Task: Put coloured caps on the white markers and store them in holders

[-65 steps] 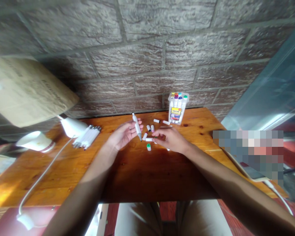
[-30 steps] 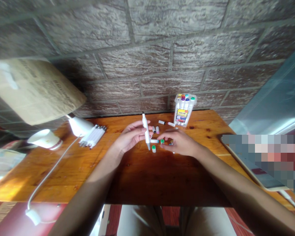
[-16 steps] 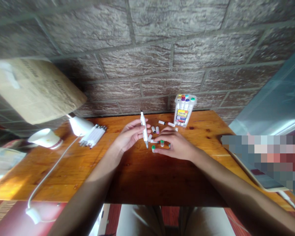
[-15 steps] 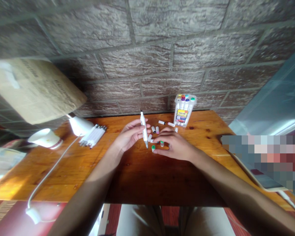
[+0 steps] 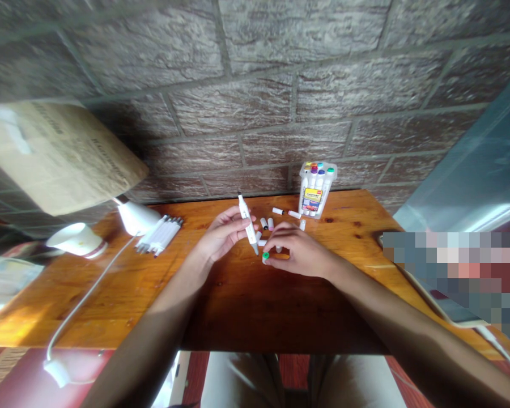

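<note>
My left hand (image 5: 228, 233) grips an uncapped white marker (image 5: 249, 225) with a dark tip at its upper end and a grey lower end, tilted over the table. Just right of the marker's lower end, my right hand (image 5: 295, 249) pinches a green-topped marker cap (image 5: 266, 257) between thumb and finger. Loose white caps lie beyond and partly under the right hand, among them a dark-ended cap (image 5: 264, 224) and a pink-ended cap (image 5: 271, 224). Farther back are another cap (image 5: 277, 211) and a pink-ended one (image 5: 294, 215).
A clear case of markers (image 5: 318, 190) stands at the back right near the brick wall. Several white markers (image 5: 160, 235) lie side by side at left, by a lamp (image 5: 138, 218) with its cord. A paper cup (image 5: 79, 239) and a tablet (image 5: 433, 294) sit on the wooden table (image 5: 289, 317).
My right thumb and fingers have closed on the green-topped cap. The marker in my left hand has tilted a little more, its lower end shifting right toward that cap.
</note>
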Available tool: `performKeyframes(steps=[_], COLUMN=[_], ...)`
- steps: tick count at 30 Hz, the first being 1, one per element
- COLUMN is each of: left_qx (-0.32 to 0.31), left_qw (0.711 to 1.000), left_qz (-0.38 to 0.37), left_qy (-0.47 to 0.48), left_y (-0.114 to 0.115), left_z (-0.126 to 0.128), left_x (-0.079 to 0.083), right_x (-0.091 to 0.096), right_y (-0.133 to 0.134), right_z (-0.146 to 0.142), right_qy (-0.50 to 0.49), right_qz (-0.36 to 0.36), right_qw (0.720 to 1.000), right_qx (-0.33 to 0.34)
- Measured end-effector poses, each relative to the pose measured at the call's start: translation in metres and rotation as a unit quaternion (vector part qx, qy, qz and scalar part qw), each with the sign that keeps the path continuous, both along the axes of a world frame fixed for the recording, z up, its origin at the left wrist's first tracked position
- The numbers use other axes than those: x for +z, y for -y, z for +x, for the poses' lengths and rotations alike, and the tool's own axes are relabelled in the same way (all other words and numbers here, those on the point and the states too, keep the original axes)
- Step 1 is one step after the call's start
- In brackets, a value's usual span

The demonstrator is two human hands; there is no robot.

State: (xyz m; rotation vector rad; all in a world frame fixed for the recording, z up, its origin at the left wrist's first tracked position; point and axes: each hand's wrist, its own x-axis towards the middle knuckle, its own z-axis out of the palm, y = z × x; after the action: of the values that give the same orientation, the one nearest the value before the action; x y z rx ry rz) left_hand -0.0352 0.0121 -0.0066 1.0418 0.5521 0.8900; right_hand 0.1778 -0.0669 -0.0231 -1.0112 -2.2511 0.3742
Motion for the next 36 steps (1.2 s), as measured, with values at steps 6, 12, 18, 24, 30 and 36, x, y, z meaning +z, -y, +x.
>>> performKeyframes(steps=[6, 12, 18, 24, 30, 36], left_qx=[-0.021, -0.028, -0.041, -0.015, 0.000, 0.013], left_qw=[1.000, 0.999, 0.998, 0.998, 0.999, 0.999], left_qz=[0.002, 0.023, 0.053, 0.047, 0.029, 0.022], left_qy=[-0.006, -0.010, -0.021, -0.026, -0.018, -0.022], left_y=[0.002, 0.007, 0.007, 0.008, 0.007, 0.007], left_z=[0.000, 0.003, 0.001, 0.003, 0.004, 0.004], left_x=[-0.001, 0.004, 0.003, 0.006, 0.006, 0.006], right_x=[0.001, 0.003, 0.003, -0.001, -0.006, -0.002], right_y=[0.001, 0.002, 0.002, 0.000, -0.003, -0.006], right_z=[0.001, 0.003, 0.003, 0.004, 0.006, 0.010], right_qy=[-0.013, -0.021, -0.007, 0.001, 0.003, -0.012], right_qz=[0.001, -0.001, -0.002, 0.002, 0.007, 0.005], right_qw=[1.000, 1.000, 1.000, 1.000, 1.000, 1.000], right_qx=[0.001, -0.005, 0.021, 0.001, -0.010, 0.000])
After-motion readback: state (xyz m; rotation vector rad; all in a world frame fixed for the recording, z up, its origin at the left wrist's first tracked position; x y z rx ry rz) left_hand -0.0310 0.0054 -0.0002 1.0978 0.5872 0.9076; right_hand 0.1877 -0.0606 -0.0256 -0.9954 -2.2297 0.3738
